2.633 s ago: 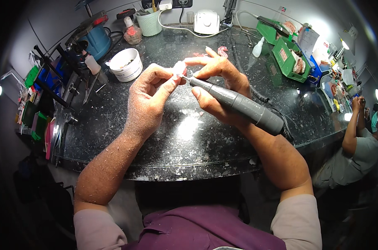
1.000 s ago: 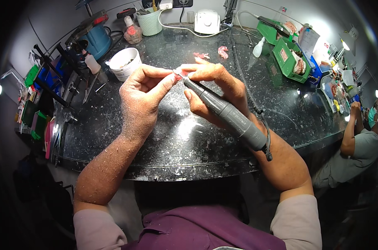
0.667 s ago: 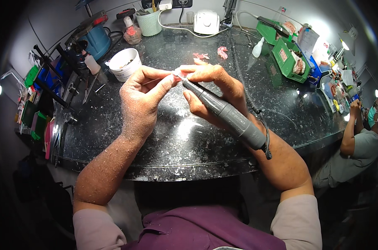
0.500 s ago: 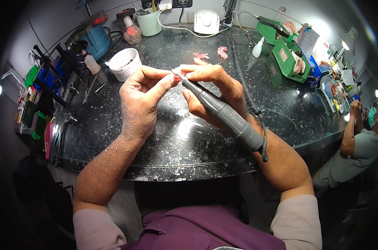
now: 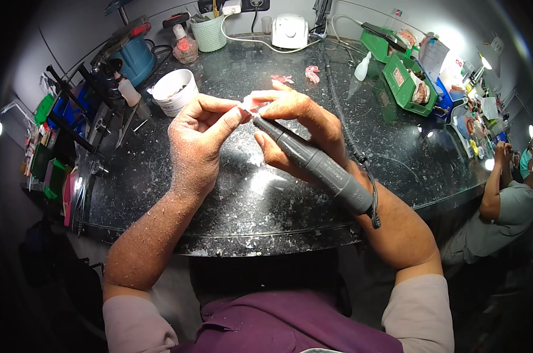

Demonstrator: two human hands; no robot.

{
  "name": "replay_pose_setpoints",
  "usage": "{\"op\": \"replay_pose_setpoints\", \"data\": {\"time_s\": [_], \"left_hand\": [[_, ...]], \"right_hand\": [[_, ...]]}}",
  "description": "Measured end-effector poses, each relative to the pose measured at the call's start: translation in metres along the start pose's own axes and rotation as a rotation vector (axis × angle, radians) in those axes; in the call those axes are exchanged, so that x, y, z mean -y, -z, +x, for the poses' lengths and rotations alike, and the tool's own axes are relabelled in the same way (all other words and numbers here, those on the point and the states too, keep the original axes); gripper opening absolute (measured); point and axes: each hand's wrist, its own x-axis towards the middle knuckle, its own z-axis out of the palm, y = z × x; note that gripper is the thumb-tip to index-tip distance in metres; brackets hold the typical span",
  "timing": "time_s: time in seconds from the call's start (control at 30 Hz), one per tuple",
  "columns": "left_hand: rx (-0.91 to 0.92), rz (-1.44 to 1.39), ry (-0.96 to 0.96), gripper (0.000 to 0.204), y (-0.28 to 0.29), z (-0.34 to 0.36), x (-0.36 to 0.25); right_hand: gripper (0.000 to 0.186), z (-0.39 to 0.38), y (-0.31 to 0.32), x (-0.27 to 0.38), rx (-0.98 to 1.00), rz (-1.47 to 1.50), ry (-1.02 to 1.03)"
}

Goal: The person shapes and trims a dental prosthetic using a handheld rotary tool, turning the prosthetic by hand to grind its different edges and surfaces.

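Note:
My left hand, dusted with pale shavings, pinches a small pink-and-white piece between thumb and forefinger. My right hand grips a dark grey rotary handpiece with a coiled cord, its front end at the piece and my right forefinger also beside it; the exact bit contact is hard to make out. Behind my hands lie pink pieces and a curved pink piece on the black speckled worktop. A white tub stands just behind my left hand.
Green bins with dental models and a dropper bottle are at back right. A white box, a cup of tools and a blue machine line the back. Racks crowd the left. Another person sits at far right.
Since the oldest frame, the handpiece has swung to a steeper angle and both hands shifted slightly left, uncovering the pink pieces behind. Lately the tip has edged slightly lower.

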Motion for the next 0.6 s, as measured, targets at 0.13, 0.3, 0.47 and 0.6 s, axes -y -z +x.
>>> {"op": "replay_pose_setpoints", "data": {"time_s": [0.13, 0.3, 0.47, 0.6], "left_hand": [[0.002, -0.01, -0.007, 0.01, 0.0003, 0.0, 0.0008], [0.012, -0.031, -0.003, 0.011, -0.0002, 0.0015, -0.0001], [0.029, -0.103, 0.037, 0.013, -0.0039, 0.0027, -0.0033], [0.035, -0.125, 0.044, 0.016, -0.0034, 0.0026, -0.0006]], "right_hand": [[0.037, -0.0027, -0.0013, -0.0024, -0.014, -0.003, -0.011], [0.038, 0.0006, 0.0012, 0.001, 0.02, -0.003, 0.001], [0.04, 0.0002, 0.0009, -0.0019, 0.006, 0.019, 0.024], [0.04, 0.0037, 0.0039, 0.0014, 0.023, 0.013, 0.039]]}}
